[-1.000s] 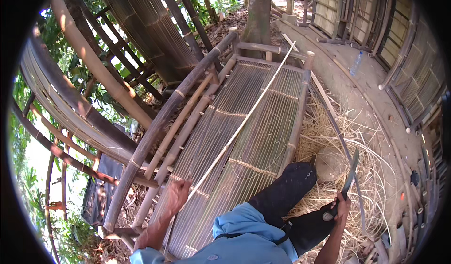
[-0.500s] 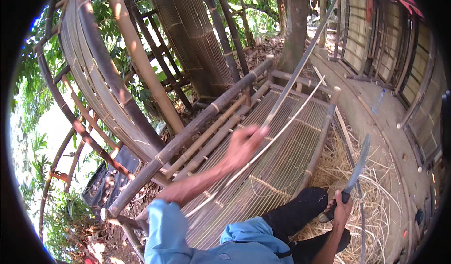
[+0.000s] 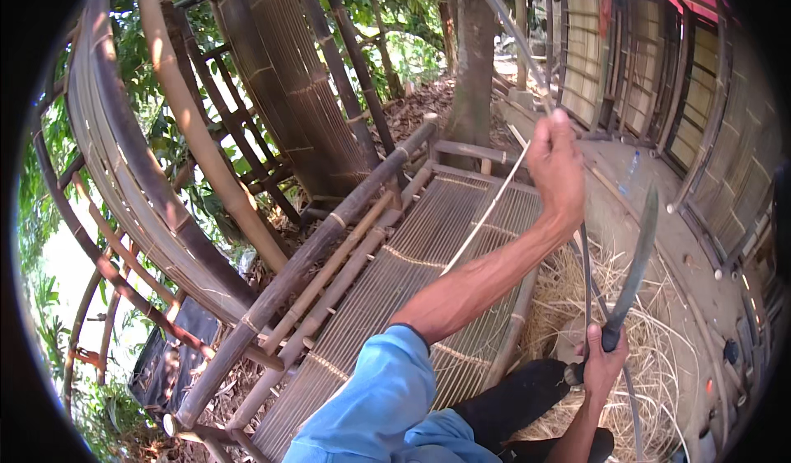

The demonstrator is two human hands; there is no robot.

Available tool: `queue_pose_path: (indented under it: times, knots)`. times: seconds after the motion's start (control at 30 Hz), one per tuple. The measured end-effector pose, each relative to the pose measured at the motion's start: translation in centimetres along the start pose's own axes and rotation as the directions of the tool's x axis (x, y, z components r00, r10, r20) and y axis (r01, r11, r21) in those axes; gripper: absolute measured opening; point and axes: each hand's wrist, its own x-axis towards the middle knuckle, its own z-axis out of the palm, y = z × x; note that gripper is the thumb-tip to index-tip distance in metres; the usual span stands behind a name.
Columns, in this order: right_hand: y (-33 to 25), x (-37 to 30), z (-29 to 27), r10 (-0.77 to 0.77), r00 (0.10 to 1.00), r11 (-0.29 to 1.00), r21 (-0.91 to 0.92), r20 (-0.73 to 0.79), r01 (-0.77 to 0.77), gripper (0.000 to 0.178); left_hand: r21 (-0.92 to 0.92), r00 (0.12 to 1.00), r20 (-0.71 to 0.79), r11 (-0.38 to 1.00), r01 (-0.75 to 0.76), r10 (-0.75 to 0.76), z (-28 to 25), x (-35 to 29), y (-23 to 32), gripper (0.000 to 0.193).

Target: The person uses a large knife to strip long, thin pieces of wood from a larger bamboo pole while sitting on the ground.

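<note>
My left hand (image 3: 555, 170) is raised over the far right end of the bamboo bench (image 3: 404, 286). Its fingers are closed round a long, thin bamboo strip (image 3: 515, 33), which slants up and away to the far left. A dark machete (image 3: 633, 278) stands nearly upright in my right hand (image 3: 605, 367), which is wrapped round its black handle near my knee. Close beside the blade, another stretch of strip runs downward; whether it belongs to the held one, I cannot tell. Partly behind my left forearm, a pale thin strip (image 3: 486, 216) lies across the bench.
Pale shavings (image 3: 651, 381) cover the ground right of the bench. A bamboo rail (image 3: 329, 236) borders its left side. A tree trunk (image 3: 474, 67) stands beyond the far end, woven panels (image 3: 692, 92) at the right. A plastic bottle (image 3: 633, 165) lies on the path.
My left hand has moved right and farther away from over the bench, now closed on the strip's upper part. My right hand keeps the machete, its blade more upright. The whole view has shifted somewhat.
</note>
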Motion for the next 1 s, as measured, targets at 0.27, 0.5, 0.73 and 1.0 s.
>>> queue_pose_path:
  times: [0.27, 0.5, 0.73, 1.0]
  knots:
    - [4.7, 0.6, -9.7, -0.095, 0.982, 0.918, -0.397, -0.164, 0.023, 0.038, 0.499, 0.967, 0.152, 0.86, 0.101, -0.202, -9.4, -5.9, -0.3, 0.029]
    - [8.0, -1.3, -10.9, 0.309, 0.945, 0.829, -0.455, -0.11, -0.324, 0.071, 0.855, 0.893, -0.14, 0.403, 0.327, -0.428, -20.3, -9.9, 0.2, 0.03]
    - [7.9, -3.0, -14.6, 0.305, 0.947, 0.795, -0.522, -0.097, -0.309, 0.063, 0.882, 0.736, 0.389, -0.008, -0.472, -0.554, -20.3, -14.1, -2.6, 0.051]
    - [11.0, 1.7, -10.9, 0.212, 0.976, 0.784, -0.588, -0.05, -0.2, 0.051, 0.741, 0.173, 0.623, 0.504, -0.444, -0.763, -19.0, -15.9, -14.5, 0.024]
